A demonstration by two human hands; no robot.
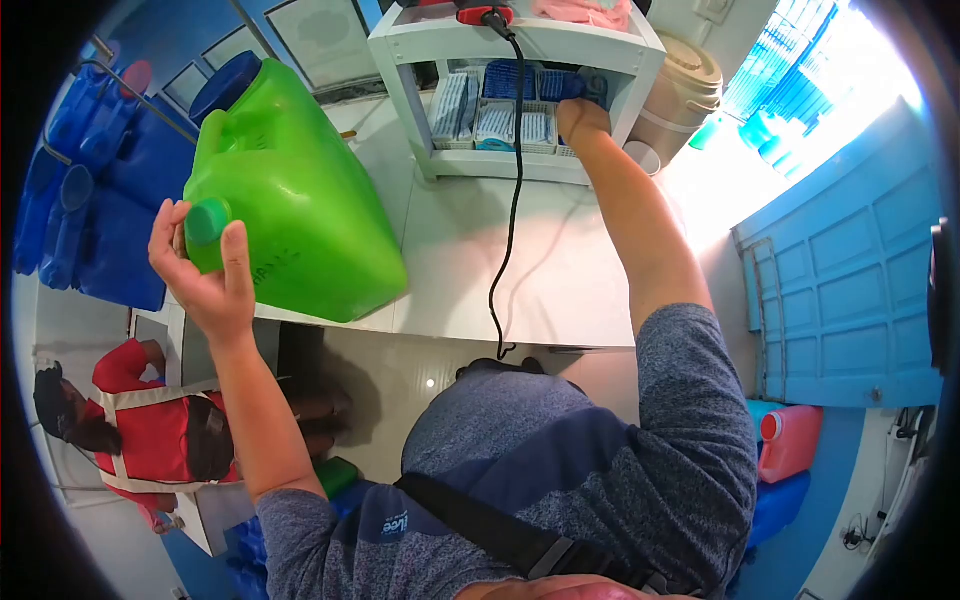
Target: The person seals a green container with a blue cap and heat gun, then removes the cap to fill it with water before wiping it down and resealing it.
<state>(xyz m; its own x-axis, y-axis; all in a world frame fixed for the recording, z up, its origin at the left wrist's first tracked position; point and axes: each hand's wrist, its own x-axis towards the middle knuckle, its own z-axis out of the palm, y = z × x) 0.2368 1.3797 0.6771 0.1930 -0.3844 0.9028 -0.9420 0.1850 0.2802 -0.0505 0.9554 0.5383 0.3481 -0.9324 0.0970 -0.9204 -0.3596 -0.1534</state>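
A large green jug (310, 215) stands on the white counter, with a dark blue lid on top and a small green cap (207, 220) on its near side. My left hand (205, 285) is at this cap, fingers on its left edge and thumb on its right. To the right, my right hand (583, 118) reaches into a lower shelf of a white rack (500, 172). Its fingers curl down into a small basket, so their tips and anything in them are hidden. Baskets of blue-and-white packets (515, 127) sit beside it.
A black cord (515, 200) hangs from a red-and-black tool (485, 16) across the counter (450, 250). A beige bucket (680, 85) stands right of the rack. Blue jugs (110, 200) hang at left. A person in red (165, 440) is behind the counter's left end.
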